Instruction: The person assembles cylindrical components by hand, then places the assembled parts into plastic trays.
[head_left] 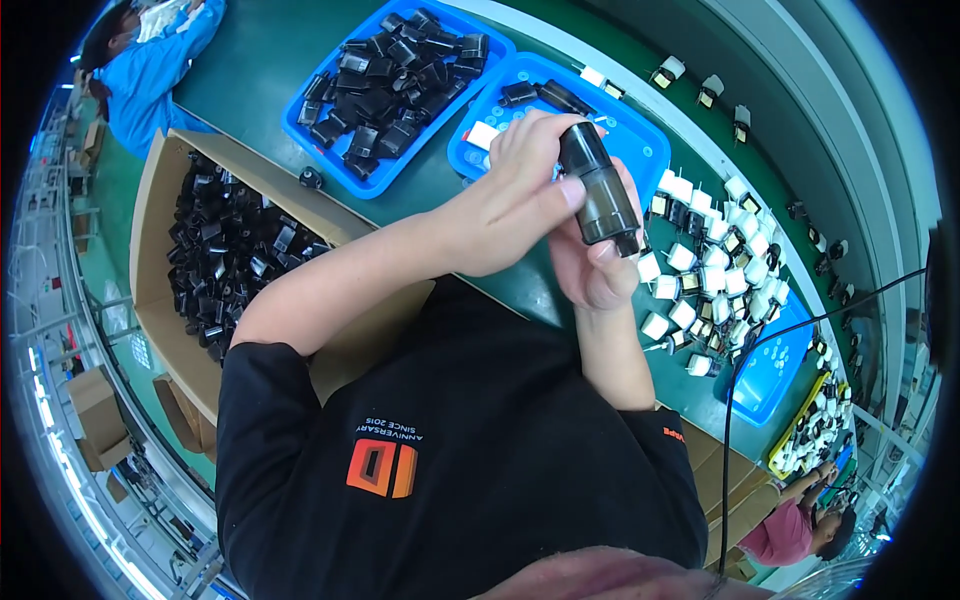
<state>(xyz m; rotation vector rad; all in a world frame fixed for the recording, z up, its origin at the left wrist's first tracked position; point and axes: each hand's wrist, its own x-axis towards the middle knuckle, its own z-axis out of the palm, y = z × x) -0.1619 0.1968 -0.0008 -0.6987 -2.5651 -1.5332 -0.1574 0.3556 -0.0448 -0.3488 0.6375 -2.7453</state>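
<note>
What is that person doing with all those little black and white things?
The person holds a dark plastic piece up in both hands: the left hand grips it from above, the right hand from below. On the green table sit blue trays of black parts, a cardboard box full of more black parts, and a heap of small white parts.

Dark plug shell (598, 190) between bare hands, blue trays and green bench around.

Smoky grey-black, faintly see-through on the shell gripped by the left hand (515, 195) and right hand (592, 262). Bright blue on the tray (300, 125) up-left of the hands, piled with glossy black parts; same blue on the tray (640, 125) just behind the hands. White with dark faces on the small pieces (715, 255) right of the hands. Deep green on the bench (260, 50). Plain brown on the box (150, 250) left of the hands, black inside. Black on the shirt (480, 450) below, with an orange mark.
</note>
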